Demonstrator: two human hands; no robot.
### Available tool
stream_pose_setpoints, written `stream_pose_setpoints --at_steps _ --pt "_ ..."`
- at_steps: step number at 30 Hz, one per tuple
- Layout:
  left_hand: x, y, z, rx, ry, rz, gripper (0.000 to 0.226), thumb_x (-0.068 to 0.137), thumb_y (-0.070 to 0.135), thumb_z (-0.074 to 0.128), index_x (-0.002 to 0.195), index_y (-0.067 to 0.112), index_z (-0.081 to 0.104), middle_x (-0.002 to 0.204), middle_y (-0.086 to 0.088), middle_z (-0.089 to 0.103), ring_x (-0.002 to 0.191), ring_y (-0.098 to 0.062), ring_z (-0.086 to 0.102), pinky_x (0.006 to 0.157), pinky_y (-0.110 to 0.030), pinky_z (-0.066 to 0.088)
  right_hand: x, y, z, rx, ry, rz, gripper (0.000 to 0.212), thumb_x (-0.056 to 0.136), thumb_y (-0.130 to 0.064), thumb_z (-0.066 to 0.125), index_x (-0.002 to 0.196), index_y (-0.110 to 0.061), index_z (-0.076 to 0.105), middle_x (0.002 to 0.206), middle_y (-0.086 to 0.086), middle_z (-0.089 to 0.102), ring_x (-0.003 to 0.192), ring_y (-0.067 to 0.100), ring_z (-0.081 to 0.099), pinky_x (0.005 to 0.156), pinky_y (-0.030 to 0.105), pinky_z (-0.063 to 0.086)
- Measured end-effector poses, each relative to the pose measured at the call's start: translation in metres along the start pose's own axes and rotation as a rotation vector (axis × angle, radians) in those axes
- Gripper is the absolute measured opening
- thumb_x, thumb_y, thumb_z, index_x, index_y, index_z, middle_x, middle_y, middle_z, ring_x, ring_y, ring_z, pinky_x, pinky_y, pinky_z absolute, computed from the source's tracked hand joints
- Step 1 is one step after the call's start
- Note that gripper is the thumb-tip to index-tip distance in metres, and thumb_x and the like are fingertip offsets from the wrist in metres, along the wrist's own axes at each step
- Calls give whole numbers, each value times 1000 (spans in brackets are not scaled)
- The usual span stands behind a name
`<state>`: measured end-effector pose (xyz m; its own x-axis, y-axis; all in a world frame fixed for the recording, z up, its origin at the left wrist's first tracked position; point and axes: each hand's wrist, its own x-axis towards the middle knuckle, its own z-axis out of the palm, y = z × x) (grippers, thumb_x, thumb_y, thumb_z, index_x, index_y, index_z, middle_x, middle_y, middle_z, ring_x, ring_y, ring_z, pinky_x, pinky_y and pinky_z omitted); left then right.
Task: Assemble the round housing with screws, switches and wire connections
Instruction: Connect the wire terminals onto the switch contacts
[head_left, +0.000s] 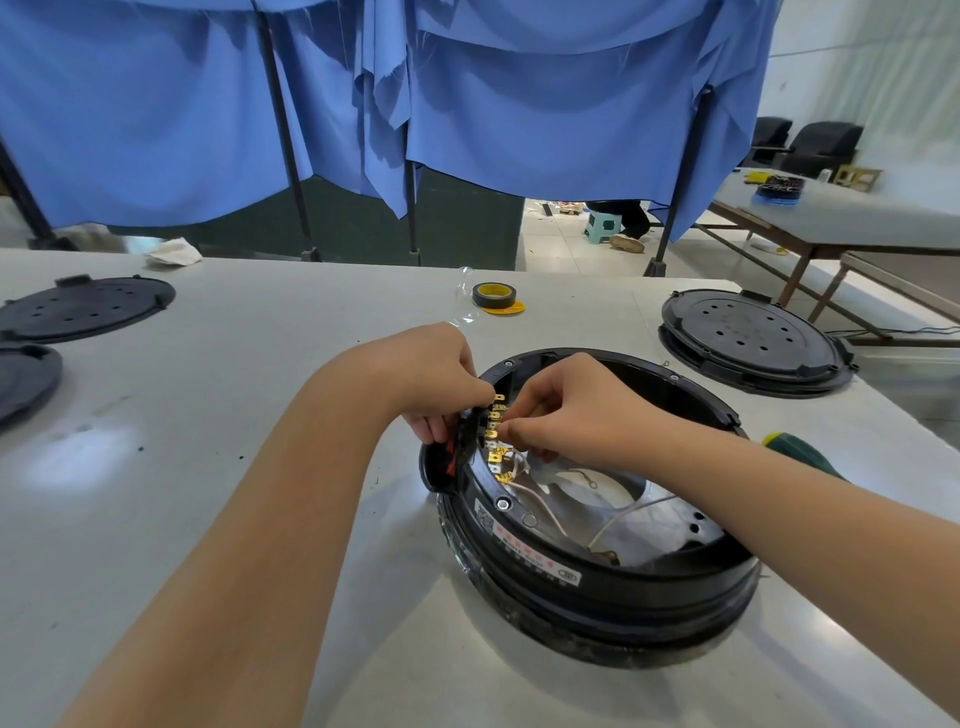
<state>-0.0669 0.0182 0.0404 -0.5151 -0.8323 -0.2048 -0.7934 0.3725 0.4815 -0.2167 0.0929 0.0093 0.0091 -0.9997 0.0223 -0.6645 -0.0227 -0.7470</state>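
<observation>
Blue curtains hang behind a pale bench in a workshop. At the far left lie 2 black lids, and a roll of tape sits further back near the middle. The left hand has its grip curled around a black switch block at the housing's left rim, holding it against the wall. Just beside it, the right hand pinches narrowly at a row of brass terminals, where white wires trail down inside. The round housing stands on the bench in front of the person. To its right a green screwdriver handle pokes out behind the forearm, and another lid lies beyond. The terminals sit crowded together, so a connector could slide onto the wrong tab or bend one if pushed at an angle.
</observation>
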Motion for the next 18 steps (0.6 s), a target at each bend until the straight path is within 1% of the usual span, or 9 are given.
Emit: stream_pose_setpoints --at_steps 3,6,8,10,12,14,18 --pt "1 -1 0 4 5 2 22 93 27 57 99 8 66 52 -5 67 43 -12 66 44 -19 52 -1 -1 0 -13 -11 -8 10 80 -20 73 80 -10 72 67 5 71 58 10 63 66 34 58" --pt "1 -2 1 -5 6 -1 21 92 29 57 97 10 65 56 -7 69 43 -12 66 44 -19 52 -3 -1 0 -77 -18 -20 13 83 -26 70 86 -14 69 63 -2 66 60 11 62 67 34 57" --pt "2 -3 1 -13 5 -3 21 92 30 58 97 11 66 62 -10 71 46 -14 67 47 -21 53 -5 -2 -1 -145 -10 -37 15 84 -32 67 90 -19 64 65 -3 66 62 13 62 66 32 55" --pt "3 -4 1 -23 5 -4 21 92 30 58 96 11 66 65 -11 72 47 -15 68 48 -22 54 -8 -2 -5 -124 -20 -45 17 84 -33 67 93 -23 57 67 -3 66 62 11 62 63 30 54" --pt "4 -4 1 -22 5 -6 21 91 30 58 96 11 66 65 -11 72 48 -15 68 48 -22 54 -11 -2 -8 -84 -51 -45 22 82 -31 69 95 -26 52 68 -2 67 60 9 62 62 28 55" --pt "4 -4 1 -16 5 -8 22 92 31 58 97 11 66 66 -11 72 49 -15 69 49 -22 55 -12 -3 -9 -64 -91 -31 25 79 -27 72 94 -26 51 71 0 69 60 10 65 64 29 57" --pt "4 -4 1 -17 1 -10 23 92 32 58 98 11 66 66 -11 72 48 -14 68 47 -21 54 -12 -3 -8 13 -166 -8 21 81 -11 70 91 -17 53 68 5 71 58 12 66 64 28 58"
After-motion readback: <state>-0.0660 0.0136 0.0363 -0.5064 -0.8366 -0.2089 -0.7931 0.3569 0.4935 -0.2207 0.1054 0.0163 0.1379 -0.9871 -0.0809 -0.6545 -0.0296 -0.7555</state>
